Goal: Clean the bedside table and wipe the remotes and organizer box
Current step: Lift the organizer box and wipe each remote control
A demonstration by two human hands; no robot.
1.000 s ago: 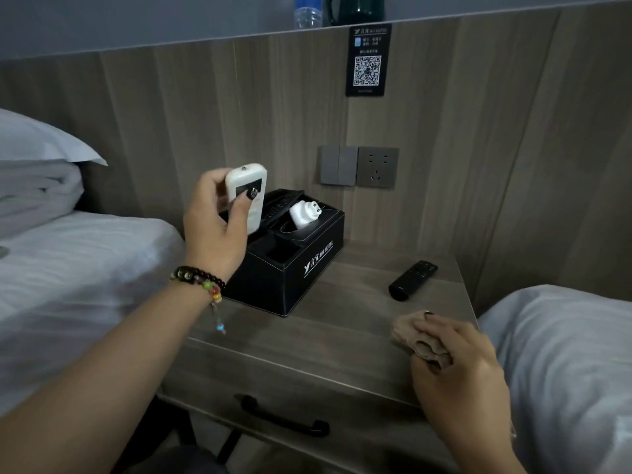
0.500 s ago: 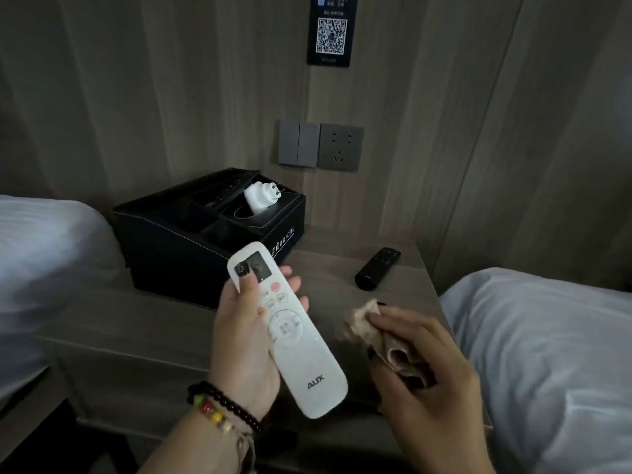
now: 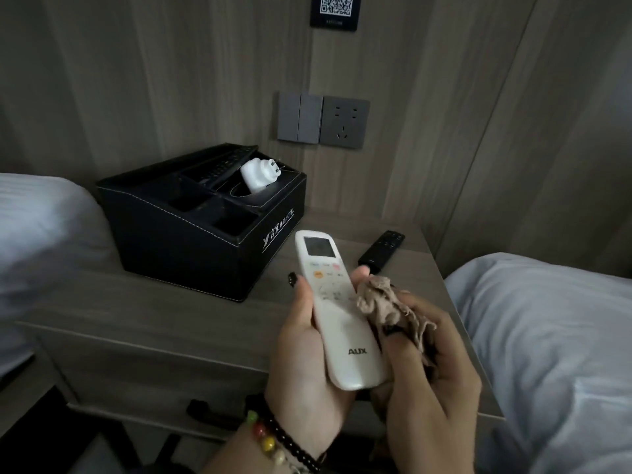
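Observation:
My left hand [image 3: 304,357] holds a white AUX remote [image 3: 337,309] face up above the front of the wooden bedside table [image 3: 164,313]. My right hand [image 3: 431,381] grips a crumpled tan cloth [image 3: 386,302] and presses it against the remote's right side, over the lower buttons. A black organizer box [image 3: 191,241] stands at the table's back left, with a black remote [image 3: 222,164] and a white plug adapter [image 3: 258,174] inside. A second black remote [image 3: 381,251] lies on the table to the right of the box.
White bedding lies on both sides, a bed [image 3: 41,248] on the left and another bed [image 3: 547,354] on the right. Wall switches and a socket [image 3: 323,121] sit above the table. A drawer handle [image 3: 212,410] shows below the tabletop.
My left hand brought the white remote from above the box down toward me. My right hand lifted the cloth off the table and brought it against the remote.

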